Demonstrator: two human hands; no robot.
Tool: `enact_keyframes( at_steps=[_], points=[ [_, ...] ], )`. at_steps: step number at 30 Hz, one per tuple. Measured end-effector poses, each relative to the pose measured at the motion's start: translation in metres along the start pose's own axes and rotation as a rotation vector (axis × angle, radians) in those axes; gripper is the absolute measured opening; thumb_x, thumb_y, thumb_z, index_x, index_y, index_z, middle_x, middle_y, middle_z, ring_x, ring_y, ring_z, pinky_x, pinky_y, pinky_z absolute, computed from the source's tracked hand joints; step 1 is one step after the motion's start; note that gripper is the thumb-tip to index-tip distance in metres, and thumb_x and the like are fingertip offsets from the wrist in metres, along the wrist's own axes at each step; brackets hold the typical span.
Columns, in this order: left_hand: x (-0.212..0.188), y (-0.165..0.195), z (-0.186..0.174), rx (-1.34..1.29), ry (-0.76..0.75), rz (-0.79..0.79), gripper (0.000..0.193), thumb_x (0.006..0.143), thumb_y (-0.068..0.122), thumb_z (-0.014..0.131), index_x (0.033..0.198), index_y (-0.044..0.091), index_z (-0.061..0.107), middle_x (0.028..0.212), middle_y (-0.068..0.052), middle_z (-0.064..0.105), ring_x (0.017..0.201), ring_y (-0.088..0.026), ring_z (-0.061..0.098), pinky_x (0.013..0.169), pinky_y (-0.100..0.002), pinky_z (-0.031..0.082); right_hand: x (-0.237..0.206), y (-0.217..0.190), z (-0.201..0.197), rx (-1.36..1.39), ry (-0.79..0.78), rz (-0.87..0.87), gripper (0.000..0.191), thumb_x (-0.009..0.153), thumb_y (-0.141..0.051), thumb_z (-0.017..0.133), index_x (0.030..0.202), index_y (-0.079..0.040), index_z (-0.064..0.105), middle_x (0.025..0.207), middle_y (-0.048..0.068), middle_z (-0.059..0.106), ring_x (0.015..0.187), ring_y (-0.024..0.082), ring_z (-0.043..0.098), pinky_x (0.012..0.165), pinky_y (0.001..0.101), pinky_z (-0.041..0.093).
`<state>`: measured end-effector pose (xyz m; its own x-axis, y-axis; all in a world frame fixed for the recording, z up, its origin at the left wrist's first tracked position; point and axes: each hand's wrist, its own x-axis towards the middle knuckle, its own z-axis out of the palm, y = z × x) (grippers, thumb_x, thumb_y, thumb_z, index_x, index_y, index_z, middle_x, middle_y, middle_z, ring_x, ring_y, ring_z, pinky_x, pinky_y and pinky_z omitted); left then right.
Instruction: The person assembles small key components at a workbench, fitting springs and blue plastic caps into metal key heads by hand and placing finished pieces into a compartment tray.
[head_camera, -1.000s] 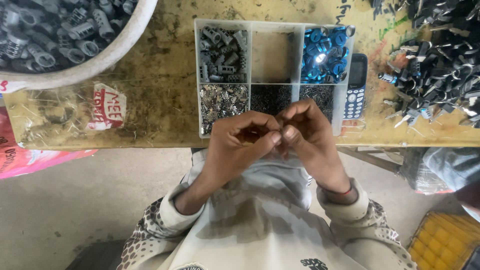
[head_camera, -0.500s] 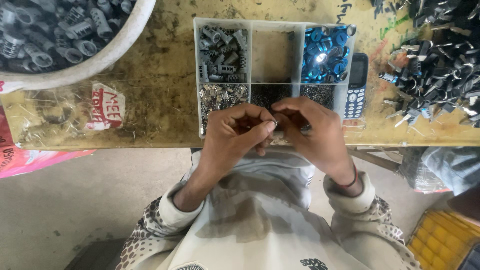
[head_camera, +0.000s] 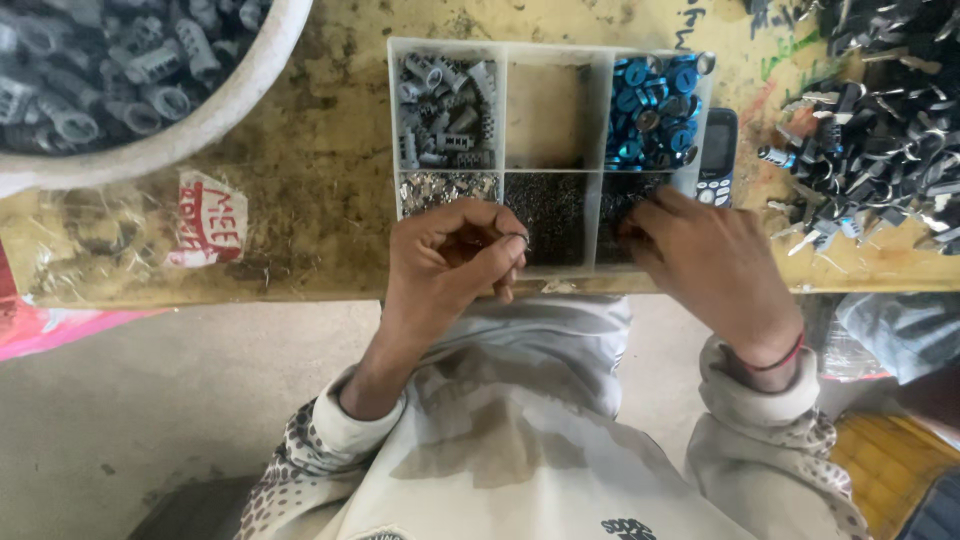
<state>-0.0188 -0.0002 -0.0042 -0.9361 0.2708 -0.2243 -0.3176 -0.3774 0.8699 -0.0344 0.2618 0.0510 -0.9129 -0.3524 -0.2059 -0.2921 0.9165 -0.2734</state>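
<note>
Pinching a small metal ring (head_camera: 519, 239) between thumb and forefinger, left hand (head_camera: 447, 255) curled narrow at the near edge of the workbench (head_camera: 320, 150), just over the front left of the clear compartment tray (head_camera: 548, 56). Reaching with bent fingertips into the tray's near right compartment of dark tiny parts (head_camera: 622, 195), right hand (head_camera: 708, 262) palm down, fingers hidden in front; cannot tell whether anything is gripped. Lying between the two hands, the near middle compartment of dark fine grains (head_camera: 556, 210); beside the left hand, the near left compartment of small silvery pieces (head_camera: 440, 187). Holding grey ribbed plastic pieces (head_camera: 447, 110) in the far left compartment, nothing visible but bare floor in the far middle one, blue round caps (head_camera: 652, 110) in the far right. Leaning against the tray's right wall, a dark keypad phone (head_camera: 716, 155). Heaped toward the right edge, black and silver keys (head_camera: 880, 110). Sitting at the far left corner, a white basin (head_camera: 215, 115) full of grey ribbed pieces, with a clear plastic bag (head_camera: 130, 235) near the front left edge.
</note>
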Motion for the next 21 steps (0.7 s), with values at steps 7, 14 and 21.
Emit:
enact_keyframes(
  at_steps=[7, 14, 21],
  points=[
    [0.000, 0.001, -0.001, 0.018, -0.033, -0.011, 0.006, 0.098, -0.005, 0.068, 0.104, -0.003, 0.070, 0.089, -0.007, 0.071, 0.071, -0.009, 0.068, 0.060, -0.023, 0.060, 0.001, -0.005, 0.008, -0.068, -0.005, 0.029, 0.018, 0.088, -0.025, 0.072, 0.095, -0.009, 0.068, 0.093, 0.009, 0.066, 0.073, 0.035, 0.068, 0.062, 0.0469, 0.052],
    [0.000, -0.001, -0.001, 0.057, -0.060, 0.046, 0.007, 0.097, -0.006, 0.068, 0.102, -0.003, 0.070, 0.088, -0.007, 0.071, 0.069, -0.009, 0.068, 0.060, -0.022, 0.060, -0.009, -0.003, 0.015, 0.127, 0.158, 0.073, 0.004, 0.093, -0.010, 0.072, 0.097, -0.010, 0.070, 0.093, 0.005, 0.067, 0.071, 0.028, 0.068, 0.061, 0.0411, 0.051],
    [-0.007, 0.001, -0.001, 0.191, -0.068, 0.148, 0.006, 0.097, -0.003, 0.069, 0.103, -0.001, 0.070, 0.091, -0.005, 0.071, 0.073, -0.007, 0.068, 0.062, -0.021, 0.058, -0.016, 0.007, 0.021, 0.420, 0.317, 0.077, 0.012, 0.092, 0.002, 0.076, 0.102, -0.003, 0.071, 0.100, 0.008, 0.069, 0.077, 0.019, 0.066, 0.065, 0.0339, 0.051]
  ],
)
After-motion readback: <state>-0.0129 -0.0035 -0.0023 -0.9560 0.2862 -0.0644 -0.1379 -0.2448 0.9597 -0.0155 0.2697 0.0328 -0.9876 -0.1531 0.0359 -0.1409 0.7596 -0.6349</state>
